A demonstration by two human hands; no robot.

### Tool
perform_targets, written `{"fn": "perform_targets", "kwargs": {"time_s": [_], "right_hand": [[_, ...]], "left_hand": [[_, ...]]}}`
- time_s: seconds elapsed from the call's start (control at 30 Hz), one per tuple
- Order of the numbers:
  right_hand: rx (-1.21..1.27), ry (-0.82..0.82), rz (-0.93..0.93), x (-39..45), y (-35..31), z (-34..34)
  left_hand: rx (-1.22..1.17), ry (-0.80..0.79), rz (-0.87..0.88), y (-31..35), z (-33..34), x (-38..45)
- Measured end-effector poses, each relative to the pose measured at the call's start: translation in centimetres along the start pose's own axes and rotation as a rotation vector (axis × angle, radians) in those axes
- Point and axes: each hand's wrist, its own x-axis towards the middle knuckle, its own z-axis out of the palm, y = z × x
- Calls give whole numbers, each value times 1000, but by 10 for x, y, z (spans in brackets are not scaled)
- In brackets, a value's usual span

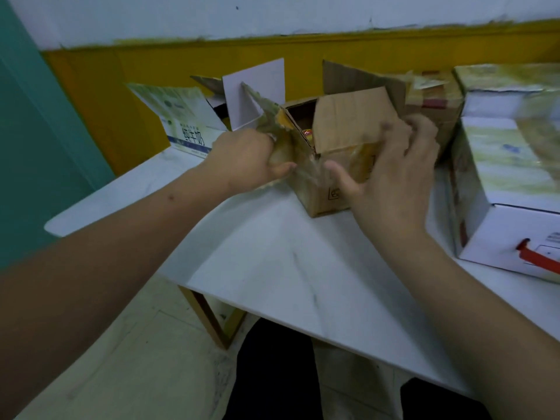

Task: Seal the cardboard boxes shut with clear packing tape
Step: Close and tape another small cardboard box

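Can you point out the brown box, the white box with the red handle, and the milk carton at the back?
Brown box (324,198): head view, on its front wall near the printed mark.
White box (500,234): head view, on its white front side.
Milk carton (191,136): head view, on its printed front.

1. Setting: a plain room used as a makeshift packing spot; exact type cannot be determined.
2. Evidence: bare white-and-yellow wall (303,40) beyond the hands, teal panel (36,131) left of the left hand (245,160).
3. Evidence: white table (272,253) under the hands, carrying several boxes (509,177).
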Motion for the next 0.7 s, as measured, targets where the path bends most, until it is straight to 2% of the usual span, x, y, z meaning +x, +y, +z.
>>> {"fn": "perform_targets", "kwargs": {"time_s": [0.13, 0.23, 0.37, 0.47, 0.57, 0.7], "right_hand": [[-157, -94, -262, 18, -6, 7], [-61, -89, -380, 22, 4, 10], [65, 15, -353, 6, 3, 9], [188, -131, -337, -9, -5, 13], [409, -235, -136, -14, -8, 18], [335, -213, -132, -8, -5, 20]], "left_hand": [[12, -2, 7, -3, -2, -2], [3, 10, 2, -8, -6, -4], [-20, 17, -17, -8, -10, -7], [-29, 26, -33, -8, -11, -6], [-28, 34, -37, -8, -10, -6], [-34, 18, -45, -9, -8, -7]]}}
